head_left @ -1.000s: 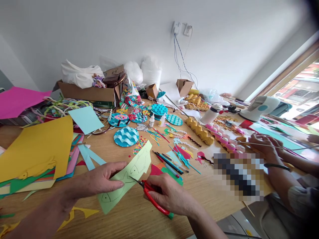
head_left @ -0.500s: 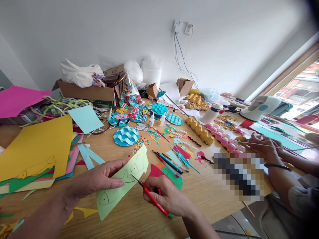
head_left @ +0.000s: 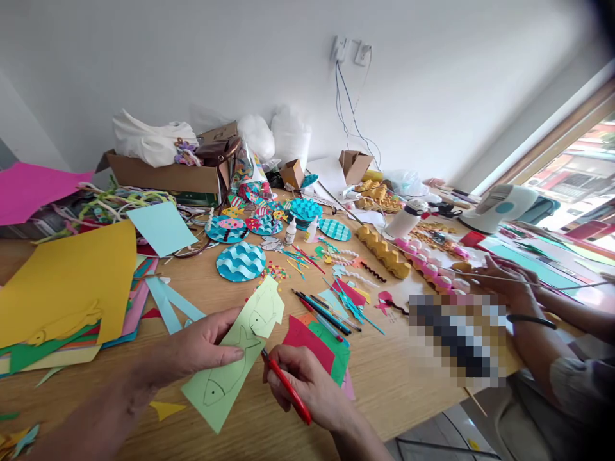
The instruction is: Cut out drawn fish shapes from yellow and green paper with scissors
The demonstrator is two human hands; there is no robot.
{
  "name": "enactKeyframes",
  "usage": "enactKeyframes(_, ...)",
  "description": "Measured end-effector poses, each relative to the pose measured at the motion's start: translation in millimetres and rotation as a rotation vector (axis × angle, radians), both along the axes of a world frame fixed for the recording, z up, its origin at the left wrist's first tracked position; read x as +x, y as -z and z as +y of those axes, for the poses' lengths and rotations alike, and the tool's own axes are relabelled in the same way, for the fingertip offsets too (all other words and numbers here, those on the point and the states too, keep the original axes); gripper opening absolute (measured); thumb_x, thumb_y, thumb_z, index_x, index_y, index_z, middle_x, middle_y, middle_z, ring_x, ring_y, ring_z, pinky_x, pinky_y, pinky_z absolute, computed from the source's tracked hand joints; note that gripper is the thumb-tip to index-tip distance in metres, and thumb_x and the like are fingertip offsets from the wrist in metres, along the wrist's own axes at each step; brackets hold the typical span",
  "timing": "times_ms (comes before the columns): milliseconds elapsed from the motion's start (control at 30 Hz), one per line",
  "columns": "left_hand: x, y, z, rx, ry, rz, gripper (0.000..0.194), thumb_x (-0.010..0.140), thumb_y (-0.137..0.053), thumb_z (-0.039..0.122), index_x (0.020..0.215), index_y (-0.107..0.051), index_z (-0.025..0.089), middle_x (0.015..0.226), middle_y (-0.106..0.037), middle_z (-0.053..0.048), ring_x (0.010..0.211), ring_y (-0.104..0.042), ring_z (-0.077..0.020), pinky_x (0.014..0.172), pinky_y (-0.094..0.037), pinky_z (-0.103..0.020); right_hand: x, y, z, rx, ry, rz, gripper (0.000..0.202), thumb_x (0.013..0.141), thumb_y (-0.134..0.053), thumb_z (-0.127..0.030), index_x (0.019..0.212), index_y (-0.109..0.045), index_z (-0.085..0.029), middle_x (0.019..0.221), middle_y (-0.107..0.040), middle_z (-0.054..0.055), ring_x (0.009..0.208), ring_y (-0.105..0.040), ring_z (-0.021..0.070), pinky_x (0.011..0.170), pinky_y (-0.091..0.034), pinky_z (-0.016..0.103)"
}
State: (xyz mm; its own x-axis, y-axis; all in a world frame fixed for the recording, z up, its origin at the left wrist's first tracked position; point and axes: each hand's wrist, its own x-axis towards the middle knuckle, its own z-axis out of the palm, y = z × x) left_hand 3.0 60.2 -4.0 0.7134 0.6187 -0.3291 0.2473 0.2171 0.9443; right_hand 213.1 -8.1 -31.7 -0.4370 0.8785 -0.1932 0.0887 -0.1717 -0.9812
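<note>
My left hand (head_left: 209, 346) pinches a strip of light green paper (head_left: 221, 390) between thumb and fingers. Two fish outlines are drawn on it in dark line, one near each end. My right hand (head_left: 302, 384) is closed around red-handled scissors (head_left: 288, 387). The scissor tip meets the strip's right edge, close to the drawn tail; most of the blades is hidden behind or in the paper. Beyond my right hand lie red paper (head_left: 307, 346) and green paper (head_left: 342, 358) on the table.
Pens (head_left: 327, 314) lie past the paper strip. A blue wavy disc (head_left: 240, 261) and glue bottles (head_left: 291, 232) stand farther back. Yellow card (head_left: 72, 275) covers the left side. At right, another person's hands (head_left: 509, 282) work beside pink egg-carton strips (head_left: 435, 275).
The scissors and my right hand have shifted slightly left, and the blade tip now sits at the strip's edge. The paper strip has turned a little more upright in my left hand.
</note>
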Motion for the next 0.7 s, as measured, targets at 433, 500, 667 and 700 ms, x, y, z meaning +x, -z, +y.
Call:
enactKeyframes(433,1.1,11.2,-1.5,0.03,0.028,0.049,0.037,0.075,-0.063,0.032,0.11,-0.059,0.022,0.095,-0.066,0.0,0.097,-0.058,-0.026,0.08,-0.045,-0.031,-1.1,2.9,-1.6,0.121,0.013,-0.098,0.059,0.085,-0.044,-0.073,0.063,-0.046,-0.018,0.051,-0.041,-0.004,0.046,-0.035,0.0089,0.043,-0.024,0.022)
enactKeyframes(500,0.9,12.1,-2.2,0.03,0.028,0.06,0.037,0.074,-0.063,0.033,0.11,-0.059,0.022,0.095,-0.067,0.0,0.095,-0.059,-0.0255,0.078,-0.046,-0.031,-1.2,3.0,-1.7,0.126,0.013,-0.09,0.058,0.085,-0.045,-0.071,0.062,-0.045,-0.018,0.051,-0.039,-0.004,0.047,-0.033,0.0086,0.043,-0.023,0.022)
enactKeyframes(667,4.1,5.6,-3.3,0.035,0.032,0.097,0.045,0.071,-0.062,0.03,0.115,-0.058,0.02,0.099,-0.069,-0.001,0.097,-0.06,-0.0268,0.08,-0.046,-0.032,1.0,7.3,-3.3,0.168,0.027,-0.112,0.054,0.088,-0.048,-0.065,0.061,-0.043,-0.018,0.052,-0.035,-0.005,0.049,-0.029,0.0086,0.044,-0.02,0.022)
enactKeyframes(700,4.8,4.1,-3.3,0.038,0.027,0.098,0.046,0.071,-0.063,0.031,0.116,-0.058,0.02,0.102,-0.069,-0.002,0.099,-0.06,-0.0274,0.082,-0.046,-0.033,1.6,8.3,-3.7,0.173,0.031,-0.116,0.053,0.089,-0.049,-0.063,0.061,-0.044,-0.018,0.052,-0.035,-0.005,0.049,-0.029,0.0086,0.044,-0.02,0.022)
